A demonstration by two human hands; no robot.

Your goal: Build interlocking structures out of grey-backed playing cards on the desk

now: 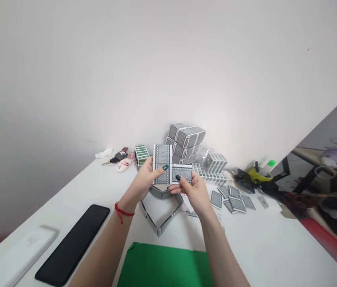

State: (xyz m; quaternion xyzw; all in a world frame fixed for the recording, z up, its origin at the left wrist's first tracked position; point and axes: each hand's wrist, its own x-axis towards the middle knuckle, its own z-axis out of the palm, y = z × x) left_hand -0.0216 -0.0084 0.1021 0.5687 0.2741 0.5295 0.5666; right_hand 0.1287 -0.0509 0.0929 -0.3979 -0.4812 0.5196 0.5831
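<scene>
My left hand (144,181) is closed on a grey patterned playing card (161,167) held upright, thumb on its face. My right hand (192,191) pinches a second card (183,173) held sideways, its edge touching the first card. Both cards hover just above a low structure of cards (160,211) with a white top and patterned sides, standing on the white table (261,247). A red string circles my left wrist.
Behind my hands rises a stack of card boxes (186,141), with more decks (214,163) and loose cards (234,201) to the right. A black phone (73,243) and white case (16,257) lie left. Keys and charms (120,159) at the back, green sheet (165,265) in front.
</scene>
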